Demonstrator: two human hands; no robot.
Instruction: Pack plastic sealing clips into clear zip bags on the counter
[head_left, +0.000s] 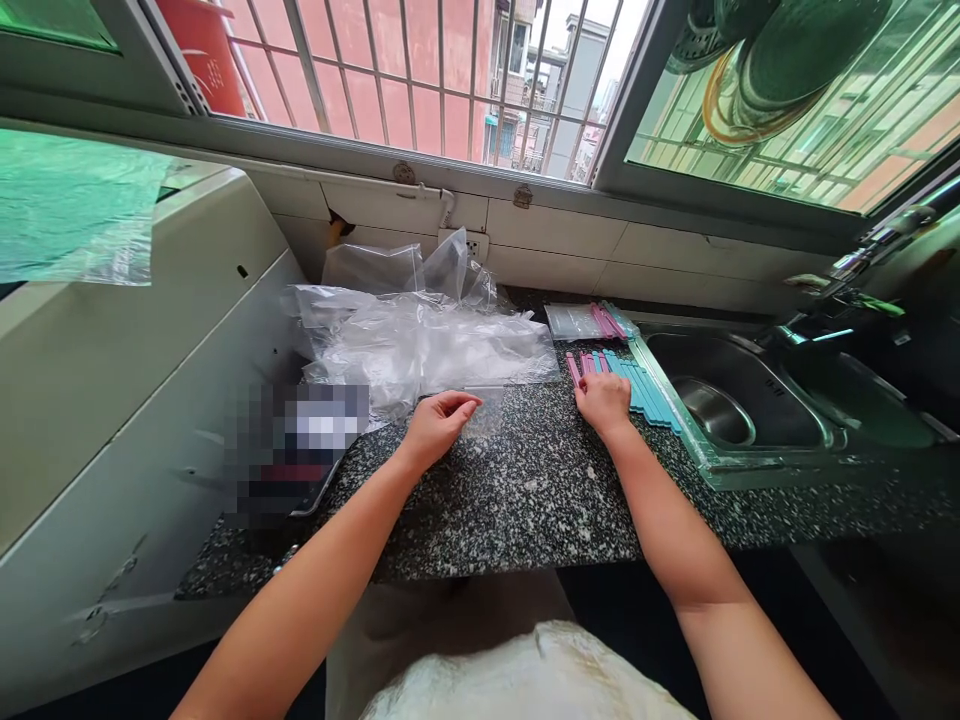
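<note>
My left hand [441, 428] is closed, thumb and fingertips pinching the edge of a small clear plastic bag [487, 408] that lies over the dark speckled counter. Over on the right, my right hand [606, 402] rests on a row of thin plastic sticks, its fingers curled down onto the pink sticks [574, 368]. Blue sticks [651, 395] lie side by side just right of that hand, and the hand covers part of the row. Behind the row is a clear bag [576, 322] with more pink sticks [609, 320] at its right end.
A heap of clear plastic bags [435, 345] spreads across the back left of the counter [525, 500]. A blurred-out dark object [300, 450] lies at left. The metal sink [750, 400] borders the sticks on the right. A barred window [420, 80] is behind.
</note>
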